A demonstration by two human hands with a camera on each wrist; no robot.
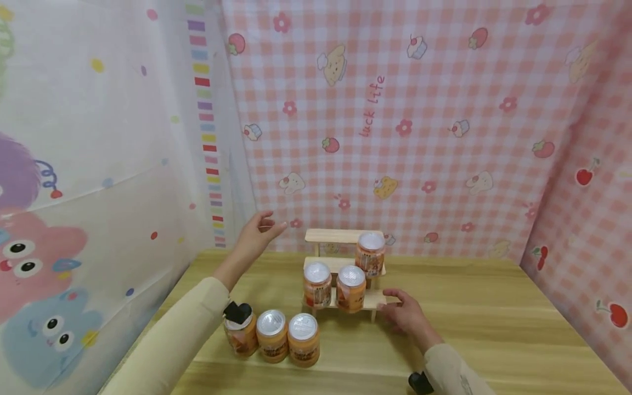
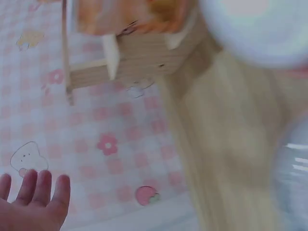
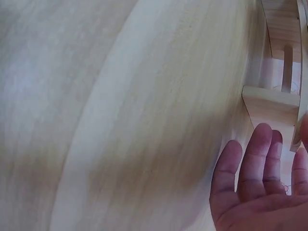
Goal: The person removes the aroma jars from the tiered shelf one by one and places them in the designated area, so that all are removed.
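Jars (image 1: pixel 303 345) with orange labels and silver lids (image 1: pixel 317 272), six in total: three side by side on the table (image 1: pixel 444 280), front left of a wooden rack (image 1: pixel 328 236); two on the lower shelf (image 1: pixel 373 299), left and centre; one at the right end of the middle shelf (image 1: pixel 332 265). Left hand (image 1: pixel 261 233): beside the rack's upper left, apart from it, fingers loosely extended, holding nothing. Right hand (image 1: pixel 407 315): at the lower shelf's right end, fingers slightly bent, holding nothing; contact with the shelf impossible to tell. Left wrist view: rack from its side, blurred jar and lids. Right wrist view: palm and fingers close to rack timber. Head view only: full jar layout and "luck life" on the pink checked cloth (image 1: pixel 434 159). Jar lettering: dark, too small to read.
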